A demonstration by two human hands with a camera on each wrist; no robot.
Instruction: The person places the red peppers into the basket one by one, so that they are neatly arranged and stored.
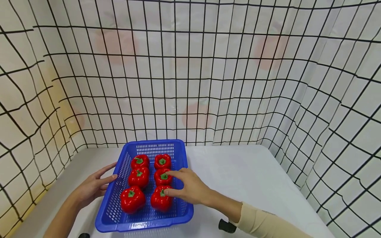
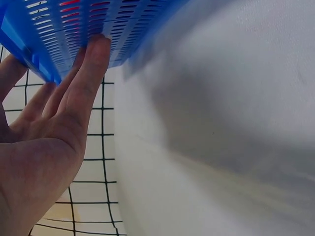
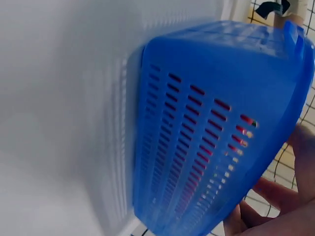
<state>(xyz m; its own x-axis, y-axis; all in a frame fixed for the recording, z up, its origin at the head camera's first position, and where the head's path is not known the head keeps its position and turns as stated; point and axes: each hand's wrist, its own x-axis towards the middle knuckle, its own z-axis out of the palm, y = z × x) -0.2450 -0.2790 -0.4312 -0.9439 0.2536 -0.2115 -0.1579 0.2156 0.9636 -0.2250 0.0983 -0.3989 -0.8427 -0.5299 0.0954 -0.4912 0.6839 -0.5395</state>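
A blue plastic basket (image 1: pixel 143 225) with slotted walls sits on the white surface. Inside it, glossy red bell peppers with green stems stand in two rows of three; one is the front right pepper (image 1: pixel 160 204). My left hand (image 1: pixel 90 186) is at the basket's left side, thumb at the rim; its long fingers lie nearly straight against the slotted wall (image 2: pixel 130 24) in the left wrist view. Over the right row, my right hand (image 1: pixel 191 186) reaches in with thumb and index finger spread apart, the index tip by the middle pepper (image 1: pixel 159 178), the thumb over the front one.
White walls with a black wire grid (image 1: pixel 196 79) enclose the back and both sides. The white table (image 1: pixel 235 172) extends right of the basket. A small black object (image 1: pixel 227 226) shows beside the right sleeve (image 1: pixel 265 221).
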